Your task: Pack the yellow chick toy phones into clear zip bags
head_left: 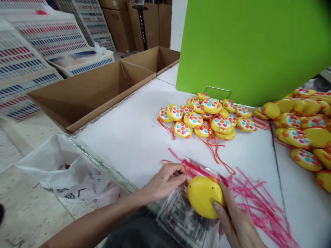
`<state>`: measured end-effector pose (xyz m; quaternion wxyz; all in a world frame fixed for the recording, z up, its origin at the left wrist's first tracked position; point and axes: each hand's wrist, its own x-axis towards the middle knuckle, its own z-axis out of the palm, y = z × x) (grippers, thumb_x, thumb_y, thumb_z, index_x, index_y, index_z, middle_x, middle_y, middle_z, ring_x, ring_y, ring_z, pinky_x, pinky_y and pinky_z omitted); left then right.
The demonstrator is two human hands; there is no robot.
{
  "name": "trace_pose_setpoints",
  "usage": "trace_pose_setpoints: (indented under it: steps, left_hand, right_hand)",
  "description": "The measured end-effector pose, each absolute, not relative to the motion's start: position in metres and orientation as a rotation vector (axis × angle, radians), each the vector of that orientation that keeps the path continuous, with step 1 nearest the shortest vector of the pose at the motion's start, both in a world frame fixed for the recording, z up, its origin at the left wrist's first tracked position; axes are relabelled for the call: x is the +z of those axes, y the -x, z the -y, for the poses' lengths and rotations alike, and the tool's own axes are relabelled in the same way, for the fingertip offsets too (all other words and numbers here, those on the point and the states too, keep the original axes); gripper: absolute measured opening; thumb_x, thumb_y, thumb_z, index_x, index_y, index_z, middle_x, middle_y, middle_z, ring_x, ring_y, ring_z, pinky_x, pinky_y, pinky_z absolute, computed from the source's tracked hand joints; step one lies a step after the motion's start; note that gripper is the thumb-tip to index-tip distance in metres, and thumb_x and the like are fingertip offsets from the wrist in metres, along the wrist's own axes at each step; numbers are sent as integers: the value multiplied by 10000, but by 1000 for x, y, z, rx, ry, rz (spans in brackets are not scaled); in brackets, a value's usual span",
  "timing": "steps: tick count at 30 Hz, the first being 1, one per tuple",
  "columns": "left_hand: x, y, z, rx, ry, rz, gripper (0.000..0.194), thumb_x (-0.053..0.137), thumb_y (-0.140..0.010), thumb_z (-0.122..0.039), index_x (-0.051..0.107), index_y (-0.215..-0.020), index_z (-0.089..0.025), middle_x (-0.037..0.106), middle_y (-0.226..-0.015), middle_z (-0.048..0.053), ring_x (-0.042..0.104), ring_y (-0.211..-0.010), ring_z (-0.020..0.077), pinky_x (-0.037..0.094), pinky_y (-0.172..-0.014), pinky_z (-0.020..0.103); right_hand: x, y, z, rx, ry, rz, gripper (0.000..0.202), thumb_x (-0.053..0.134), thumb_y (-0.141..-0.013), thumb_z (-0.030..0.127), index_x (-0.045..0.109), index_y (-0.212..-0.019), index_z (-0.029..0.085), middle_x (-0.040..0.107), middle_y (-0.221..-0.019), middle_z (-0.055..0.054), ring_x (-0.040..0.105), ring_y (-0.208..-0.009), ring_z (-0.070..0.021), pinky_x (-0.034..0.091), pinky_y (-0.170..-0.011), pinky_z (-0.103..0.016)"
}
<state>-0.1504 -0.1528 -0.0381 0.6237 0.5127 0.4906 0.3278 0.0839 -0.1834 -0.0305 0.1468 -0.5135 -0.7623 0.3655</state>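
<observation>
My right hand (235,217) grips a yellow egg-shaped toy (205,198), its plain back with small screw holes turned up. With thumb and fingertips closed, my left hand (168,181) pinches the toy's orange cord (185,169); a loop of that cord shows beyond the fingers. Under the toy lies a clear plastic bag (186,220) with dark print and a pink strip along its top. Beside my right hand, several loose pink plastic strips (258,203) lie on the white table (124,127).
Several yellow toys with coloured dots (193,120) lie heaped ahead, and another heap (307,134) is at right. A green board (248,48) stands behind them. Open cardboard boxes (98,89) line the left edge. A white sack (77,172) and stacked crates (51,31) stand at left.
</observation>
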Motion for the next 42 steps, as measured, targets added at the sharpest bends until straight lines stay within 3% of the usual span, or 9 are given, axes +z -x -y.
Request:
trace_pose_setpoints:
  steps: [6,9,12,16,21,26,34,38,42]
  left_hand:
    - [-36,146,155,814,-1242,-1164,183,497,-830,-235,585,-718,-119,611,-694,22,557,-657,123,411,-592,199]
    - [-36,141,157,833,-1182,-1135,201,495,-844,-264,567,-716,-127,631,-705,28,574,-651,123,427,-595,204]
    - [-38,137,159,859,-1103,-1117,228,506,-847,-321,561,-733,-132,652,-734,46,605,-675,139,454,-606,219]
    - [-40,137,161,895,-1061,-1114,248,517,-844,-356,558,-753,-129,648,-743,50,610,-670,144,462,-580,220]
    - [-42,138,163,948,-1118,-1169,252,532,-841,-342,556,-712,-128,624,-696,28,572,-645,124,438,-588,210]
    - [-45,137,168,933,-1089,-1142,257,498,-862,-358,569,-779,-125,646,-745,48,604,-701,152,456,-637,236]
    - [-39,141,162,796,-1284,-1114,226,441,-854,-201,650,-813,-123,638,-748,24,581,-733,161,437,-661,231]
    - [-35,138,162,699,-1505,-1254,204,433,-830,-124,589,-699,-125,567,-637,-8,513,-617,122,371,-558,194]
    - [-30,135,166,639,-1598,-1276,207,408,-853,-128,604,-784,-128,603,-671,6,530,-610,119,379,-567,193]
  right_hand:
    - [-10,-75,169,959,1305,2460,336,313,-949,333,535,-1187,248,701,-947,-40,673,-762,-151,542,-674,-235]
    - [-13,-63,166,954,1221,2671,357,282,-966,302,625,-882,248,672,-777,-5,648,-647,-125,501,-569,-202]
    - [-22,-56,168,555,1293,2778,442,269,-962,337,585,-675,225,601,-670,-16,594,-497,-136,412,-419,-228]
    - [-27,-52,171,288,1231,2704,360,307,-952,327,590,-756,225,608,-730,-30,626,-651,-189,451,-501,-282]
    - [-23,-46,170,327,1012,2652,300,293,-943,182,531,-1125,185,653,-1072,-82,598,-1010,-240,437,-884,-439]
    - [-23,-42,164,557,1252,2524,206,378,-924,183,573,-981,222,673,-807,-9,627,-716,-177,476,-760,-360]
    - [-28,-16,155,395,1340,2381,183,456,-890,173,617,-971,207,661,-862,-50,611,-846,-200,459,-782,-344]
    - [-28,-11,154,372,1338,2392,180,440,-896,177,618,-890,200,665,-869,-61,611,-828,-200,454,-767,-336]
    - [-22,-13,149,349,1356,2346,187,451,-879,200,622,-803,199,664,-787,-44,616,-746,-194,454,-709,-321]
